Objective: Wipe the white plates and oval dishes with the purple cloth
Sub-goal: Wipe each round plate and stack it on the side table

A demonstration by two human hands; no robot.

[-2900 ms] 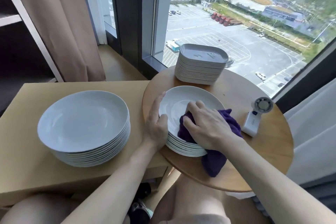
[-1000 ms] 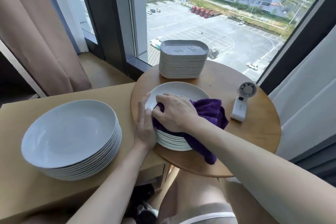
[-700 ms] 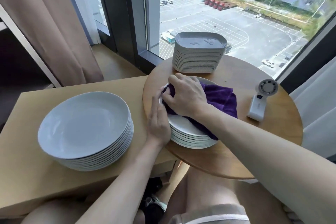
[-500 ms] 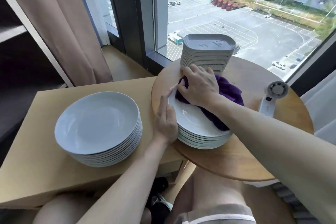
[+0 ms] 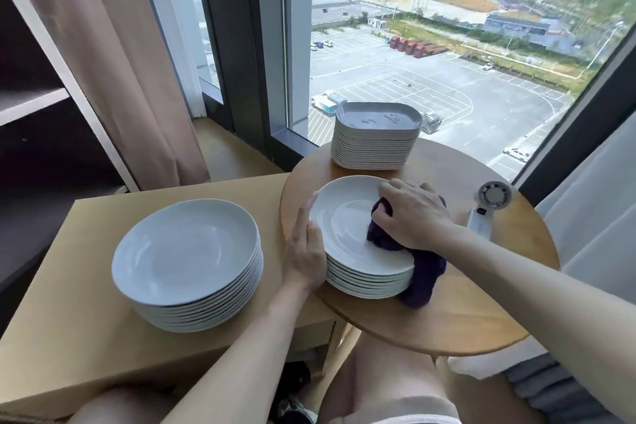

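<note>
1. My left hand point(image 5: 305, 249) lies against the left edge of the top plate point(image 5: 339, 227), fingers straight, thumb at the rim.
2. My right hand point(image 5: 414, 217) sits over the plate's right half, fingers curled round the purple cloth point(image 5: 425, 277), pressing it onto the plate.
3. Both forearms are bare and reach in from the plate's near side, the right one from the near right.

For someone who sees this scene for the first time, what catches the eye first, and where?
The right hand grips a bunched purple cloth on the top plate of a stack on the round table, while the left hand rests against its rim. Another plate stack stands on the beige table at left, and the oval dishes are piled behind, near the window.
</note>
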